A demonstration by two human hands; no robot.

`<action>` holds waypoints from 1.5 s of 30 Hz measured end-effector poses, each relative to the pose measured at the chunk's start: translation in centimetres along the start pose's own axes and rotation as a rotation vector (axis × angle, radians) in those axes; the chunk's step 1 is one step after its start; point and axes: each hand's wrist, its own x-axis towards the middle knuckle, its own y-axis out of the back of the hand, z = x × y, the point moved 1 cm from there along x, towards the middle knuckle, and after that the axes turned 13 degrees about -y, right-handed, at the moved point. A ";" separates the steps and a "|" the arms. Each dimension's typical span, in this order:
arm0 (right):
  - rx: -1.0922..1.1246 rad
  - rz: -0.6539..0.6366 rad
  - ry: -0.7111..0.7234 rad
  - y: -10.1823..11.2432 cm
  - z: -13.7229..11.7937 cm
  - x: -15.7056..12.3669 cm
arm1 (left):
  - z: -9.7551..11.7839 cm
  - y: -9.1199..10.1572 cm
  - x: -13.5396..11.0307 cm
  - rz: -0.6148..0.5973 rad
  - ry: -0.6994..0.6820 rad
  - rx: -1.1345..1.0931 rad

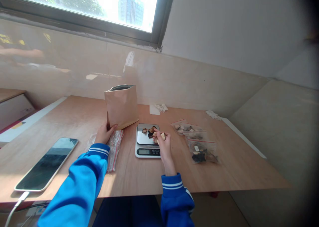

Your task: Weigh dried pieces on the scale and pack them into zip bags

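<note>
A person in blue sleeves with white striped cuffs sits at a pale wooden surface (236, 167) set against glossy beige wall tiles under a window. The left hand (104, 134) is at the foot of one upright brown paper bag (121, 105), open at the top with a dark lining; its grip is closed on the bag's lower corner. Just right of the bag sits one small flat kitchen scale (147, 142), with a shiny square metal plate and a dark display strip whose digits are too small to read. A few brown and tan dried pieces (149, 130), irregular and chunky, lie on the plate. The right hand (163, 144) hovers over the plate's near right corner, its grip pinched around several more such chunks (160, 136). To the right lie at least two clear plastic pouches (203, 152) with red seal lines, holding similar dark and pale bits. A stack of flat empty pouches (115, 149) lies beside the left wrist. One black smartphone (48, 164), screen dark, rests far left with a white cable (17, 203) plugged in. Two crumpled white tissues (161, 107) lie near the wall.
</note>
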 end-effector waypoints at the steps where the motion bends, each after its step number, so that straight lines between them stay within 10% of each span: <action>1: -0.083 0.004 0.028 0.2 0.4 0.5 | 0.0 0.0 0.0 -0.002 -0.007 -0.004; 11: -0.724 0.223 0.404 1.3 0.9 3.0 | 0.2 0.0 -0.2 -0.020 -0.012 0.065; 32: -0.292 0.517 0.474 1.5 -0.6 -0.1 | 0.2 0.1 -0.3 -0.023 -0.008 0.059; 45: -0.698 -0.095 0.821 -0.8 0.1 -1.9 | -0.6 -0.2 -0.1 -0.021 -0.017 0.050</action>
